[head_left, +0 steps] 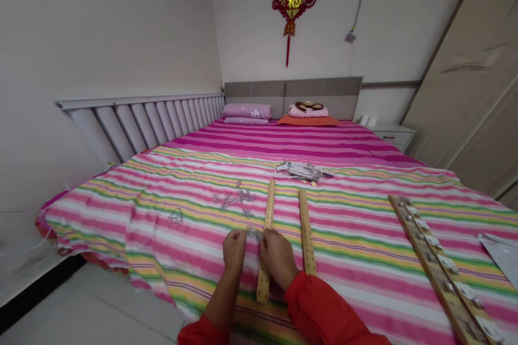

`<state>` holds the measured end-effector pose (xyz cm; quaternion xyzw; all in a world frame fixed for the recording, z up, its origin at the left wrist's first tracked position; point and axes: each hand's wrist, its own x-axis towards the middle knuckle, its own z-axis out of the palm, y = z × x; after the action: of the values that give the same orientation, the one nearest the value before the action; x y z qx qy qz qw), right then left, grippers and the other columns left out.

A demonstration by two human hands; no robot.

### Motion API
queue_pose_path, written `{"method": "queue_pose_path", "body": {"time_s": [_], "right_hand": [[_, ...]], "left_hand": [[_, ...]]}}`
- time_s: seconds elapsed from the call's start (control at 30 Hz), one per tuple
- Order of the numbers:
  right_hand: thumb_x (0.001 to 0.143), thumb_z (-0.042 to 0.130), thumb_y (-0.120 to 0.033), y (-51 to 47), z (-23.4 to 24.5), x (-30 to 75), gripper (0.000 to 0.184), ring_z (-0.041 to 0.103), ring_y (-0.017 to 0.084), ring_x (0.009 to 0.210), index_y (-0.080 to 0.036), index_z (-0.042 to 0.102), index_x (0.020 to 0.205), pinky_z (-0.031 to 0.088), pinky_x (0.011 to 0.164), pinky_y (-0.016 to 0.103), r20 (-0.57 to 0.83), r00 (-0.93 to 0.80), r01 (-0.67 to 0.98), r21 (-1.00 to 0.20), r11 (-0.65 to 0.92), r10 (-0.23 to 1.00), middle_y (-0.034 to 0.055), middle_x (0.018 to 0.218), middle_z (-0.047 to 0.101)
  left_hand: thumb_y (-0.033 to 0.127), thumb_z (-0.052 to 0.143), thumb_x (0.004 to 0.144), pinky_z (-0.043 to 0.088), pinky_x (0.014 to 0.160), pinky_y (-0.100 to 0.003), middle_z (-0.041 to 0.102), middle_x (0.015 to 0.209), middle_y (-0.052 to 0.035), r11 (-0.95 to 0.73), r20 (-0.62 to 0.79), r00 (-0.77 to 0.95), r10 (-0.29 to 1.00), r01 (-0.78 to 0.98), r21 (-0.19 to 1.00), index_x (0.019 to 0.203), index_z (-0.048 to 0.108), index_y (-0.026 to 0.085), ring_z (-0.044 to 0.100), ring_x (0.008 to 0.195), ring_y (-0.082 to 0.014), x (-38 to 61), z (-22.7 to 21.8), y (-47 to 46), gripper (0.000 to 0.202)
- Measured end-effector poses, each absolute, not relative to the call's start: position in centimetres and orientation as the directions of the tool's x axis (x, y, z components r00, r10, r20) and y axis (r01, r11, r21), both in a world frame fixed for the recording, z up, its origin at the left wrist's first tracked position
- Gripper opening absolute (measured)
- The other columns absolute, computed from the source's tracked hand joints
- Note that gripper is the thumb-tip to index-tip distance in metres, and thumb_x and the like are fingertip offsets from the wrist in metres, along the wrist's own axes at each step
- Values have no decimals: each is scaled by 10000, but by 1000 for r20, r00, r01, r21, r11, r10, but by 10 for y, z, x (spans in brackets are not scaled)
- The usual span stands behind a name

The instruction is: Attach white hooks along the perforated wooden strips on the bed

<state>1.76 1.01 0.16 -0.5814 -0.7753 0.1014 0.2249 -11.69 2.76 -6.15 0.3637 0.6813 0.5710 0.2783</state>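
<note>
Between my two hands is a small clear plastic bag (252, 232) with something shiny in it. My left hand (234, 249) pinches its left end, and my right hand (279, 254) grips the right end with fingers closed. Under and beside my right hand lies a narrow wooden strip with rows of holes (270, 205). A second holed wooden strip (307, 234) lies to its right. Beyond my hands, several small clear bags with shiny bits (243, 195) are scattered on the striped sheet (194, 269). What exactly the bags contain is too small to tell.
At right, a long wooden board (421, 250) carries a row of small carded items. A pile of plastic packets (301, 171) lies farther back, and a thin tangle of thread or wire (175, 218) at left. A white packet (502, 256) sits at the right edge.
</note>
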Motion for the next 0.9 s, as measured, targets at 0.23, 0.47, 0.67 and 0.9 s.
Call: {"method": "queue_pose_path", "body": {"time_s": [0.23,0.47,0.67,0.9], "right_hand": [[801,516,-142,20,13,38,187,536,145,587,-191,574,629,242,517,253,225,-95,781,-588,213,970,16,617,617],[699,520,-225,29,18,67,207,478,146,523,-216,475,497,303,519,246,218,4,485,-854,189,976,-25,488,507],[684,504,-293,25,22,102,169,483,156,573,-215,484,535,346,562,255,213,-52,402,-890,215,976,-26,533,506],[735,468,-294,21,11,139,196,435,139,569,-213,451,558,328,556,248,211,-155,427,-866,258,965,-46,547,447]], "left_hand": [[376,560,643,370,558,-247,496,514,44,59,-5,-595,804,72,996,577,573,162,467,559,-132,-115,-54,26,224],[441,624,640,449,602,-271,609,622,-8,-67,107,-562,820,92,994,698,626,151,565,623,-163,-114,-46,20,296],[425,624,689,511,711,-335,670,797,-75,-193,293,-451,843,256,947,774,692,167,622,773,-215,-103,-36,14,279],[394,580,750,511,732,-350,637,833,-65,-219,353,-302,886,397,891,881,724,188,603,790,-207,-97,-25,11,284]]}}
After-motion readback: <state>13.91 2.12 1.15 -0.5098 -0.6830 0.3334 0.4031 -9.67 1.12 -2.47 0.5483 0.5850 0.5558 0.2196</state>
